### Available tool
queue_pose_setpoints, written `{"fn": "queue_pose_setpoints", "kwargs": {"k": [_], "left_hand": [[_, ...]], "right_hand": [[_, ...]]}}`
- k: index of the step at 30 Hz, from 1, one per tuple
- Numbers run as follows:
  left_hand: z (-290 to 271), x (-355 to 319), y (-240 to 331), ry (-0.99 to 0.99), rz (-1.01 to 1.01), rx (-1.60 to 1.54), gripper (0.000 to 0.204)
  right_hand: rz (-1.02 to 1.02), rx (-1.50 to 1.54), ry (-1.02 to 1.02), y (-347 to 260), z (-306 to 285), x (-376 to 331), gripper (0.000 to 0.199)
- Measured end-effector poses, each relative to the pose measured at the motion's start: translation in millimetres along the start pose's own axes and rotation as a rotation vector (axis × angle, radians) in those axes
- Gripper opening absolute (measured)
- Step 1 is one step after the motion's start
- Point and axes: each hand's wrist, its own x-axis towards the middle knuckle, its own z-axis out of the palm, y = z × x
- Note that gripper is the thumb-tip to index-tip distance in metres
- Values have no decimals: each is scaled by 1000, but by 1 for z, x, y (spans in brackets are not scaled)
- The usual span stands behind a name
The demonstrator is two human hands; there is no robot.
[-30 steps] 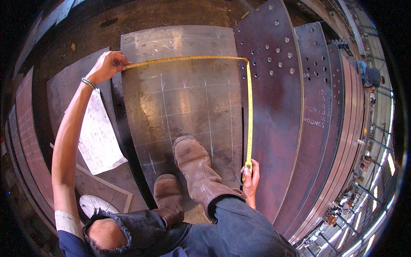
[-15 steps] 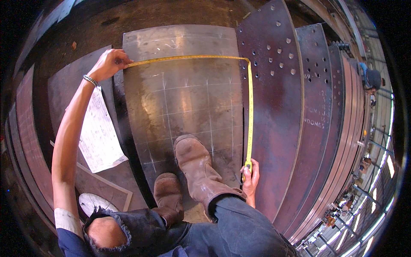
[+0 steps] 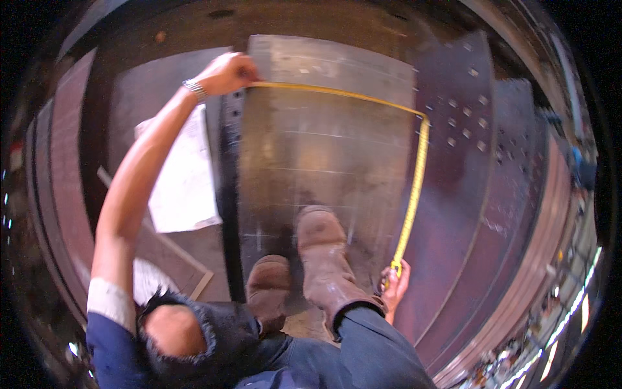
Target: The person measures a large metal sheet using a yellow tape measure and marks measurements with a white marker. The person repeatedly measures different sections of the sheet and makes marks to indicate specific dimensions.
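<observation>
A yellow tape measure (image 3: pixel 418 155) is stretched across a grey steel plate (image 3: pixel 324 149) marked with thin chalk lines. My left hand (image 3: pixel 228 72), with a bracelet at the wrist, pinches the tape's end by the plate's left edge. From there the blade runs to the right side, bends sharply near the corner and comes back toward me. At the near right my right hand (image 3: pixel 395 288) is wrapped round the tape's case, which my fingers partly hide. My two brown boots (image 3: pixel 324 240) stand over the near part of the plate.
Dark reddish steel plates (image 3: pixel 447 181) with drilled holes overlap to the right. White paper sheets (image 3: pixel 184 175) lie on a plate at the left, near a thin angled strip (image 3: pixel 178 253). A person in a blue cap (image 3: pixel 583 172) shows at the far right edge.
The view has swung, so the plate and both hands sit further right in the picture. Both hands still hold the tape, and its bend stays beside the plate's right edge.
</observation>
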Motion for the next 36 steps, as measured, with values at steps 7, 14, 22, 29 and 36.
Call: {"fn": "queue_pose_setpoints", "kwargs": {"k": [7,14,22,29,36], "left_hand": [[-3,8,17,-62,-81,-20,20],[-5,7,23,-94,-123,-26,22],[-9,21,22,-168,-112,-26,25],[-12,15,24,-170,-123,-8,26],[-14,17,26,-166,-104,6,24]], "right_hand": [[7,-39,-16,-11,5,-7,44],[-10,-51,10,-6,1,1,45],[-8,-33,-19,-12,2,2,44],[-16,-61,-15,-6,1,2,46],[-15,-66,-47,-11,-1,1,46]]}}
